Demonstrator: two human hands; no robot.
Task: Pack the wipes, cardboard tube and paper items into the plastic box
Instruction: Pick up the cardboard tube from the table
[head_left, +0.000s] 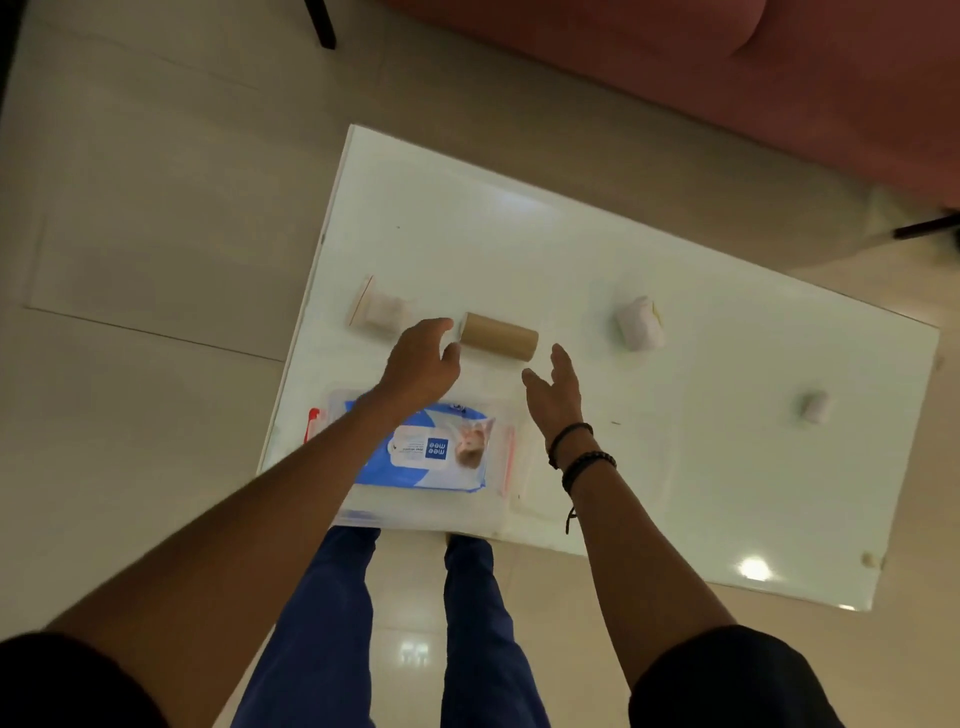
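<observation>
Sideways, brown cardboard tube, plain, unheld

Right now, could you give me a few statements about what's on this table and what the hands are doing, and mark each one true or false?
1. The pack of wipes already lies in the plastic box. True.
2. The cardboard tube stands upright inside the box. False: it lies on its side on the table, beyond the box.
3. Both hands are open, one on each side of the tube. True: the left hand is at its left end, the right hand near its right end, neither gripping it.
4. The left wrist wears dark bracelets. False: the bracelets are on the right wrist.
5. All the white paper items are packed. False: three still lie on the table, such as one paper bundle to the right of the tube.
</observation>
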